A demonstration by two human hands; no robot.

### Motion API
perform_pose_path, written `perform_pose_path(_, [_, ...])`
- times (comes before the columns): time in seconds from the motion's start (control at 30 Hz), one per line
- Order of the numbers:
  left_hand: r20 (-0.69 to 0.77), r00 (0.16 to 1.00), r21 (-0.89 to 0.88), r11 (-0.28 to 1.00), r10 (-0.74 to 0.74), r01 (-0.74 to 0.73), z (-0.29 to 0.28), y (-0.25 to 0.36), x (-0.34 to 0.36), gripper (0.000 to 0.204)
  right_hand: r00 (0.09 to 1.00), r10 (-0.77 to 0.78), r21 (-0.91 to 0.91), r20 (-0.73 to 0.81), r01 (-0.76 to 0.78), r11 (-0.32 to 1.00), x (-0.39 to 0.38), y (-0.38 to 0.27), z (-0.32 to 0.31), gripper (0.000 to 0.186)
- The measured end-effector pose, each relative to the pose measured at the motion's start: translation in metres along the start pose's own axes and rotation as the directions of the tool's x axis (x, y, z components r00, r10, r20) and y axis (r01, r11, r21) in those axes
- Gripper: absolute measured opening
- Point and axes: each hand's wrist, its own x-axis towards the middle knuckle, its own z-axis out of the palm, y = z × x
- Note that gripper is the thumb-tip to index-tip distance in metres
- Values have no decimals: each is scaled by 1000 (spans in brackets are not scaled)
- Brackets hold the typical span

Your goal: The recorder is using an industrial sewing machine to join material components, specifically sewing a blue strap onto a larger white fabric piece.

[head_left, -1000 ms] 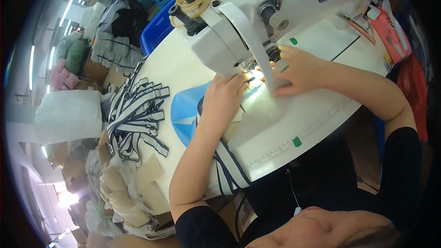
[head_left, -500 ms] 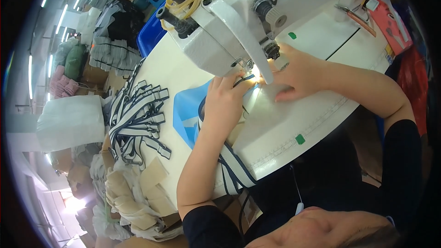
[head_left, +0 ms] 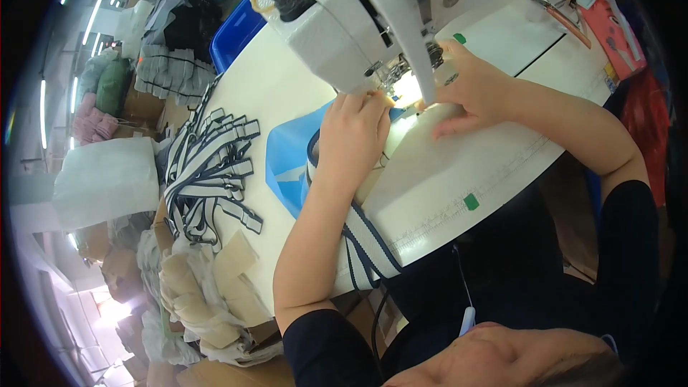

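Left hand (head_left: 355,132) is laid flat, fingers together, on the navy-and-white striped strap (head_left: 365,240), which hangs over the near table edge and runs up under the palm. Right hand (head_left: 473,89) is pressed open-fingered on the table (head_left: 466,165) beside the lit needle of the white sewing machine (head_left: 358,21). Cut straps (head_left: 208,172) are piled farther left.

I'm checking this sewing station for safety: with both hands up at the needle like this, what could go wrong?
1. Both the left hand and right hand sit right beside the lit needle area of the sewing machine, so a fingertip might slip under it.
2. The striped band hangs over the table edge below the left forearm; its weight may drag the seam crooked.
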Motion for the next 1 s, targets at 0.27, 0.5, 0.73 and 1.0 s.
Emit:
perform_pose_path(0.27, [52, 990, -148, 980, -129, 136, 2, -8, 6, 10, 997, -48, -186, 59, 58, 981, 7, -17, 0, 35])
perform_pose_path(0.5, [21, 1000, -159, 987, -2, 6, -3, -9, 2, 13, 1000, 8, -251, 15, -4, 968, 6, -9, 8, 43])
perform_pose_path(0.73, [90, 995, -71, 996, 50, -44, -6, -7, -3, 24, 996, -5, -234, 93, 27, 972, 5, -4, 0, 35])
perform_pose_path(1.0, [130, 990, -22, 999, 47, -44, -11, -4, -4, 23, 999, -51, -246, 9, 52, 968, 1, -8, 7, 34])
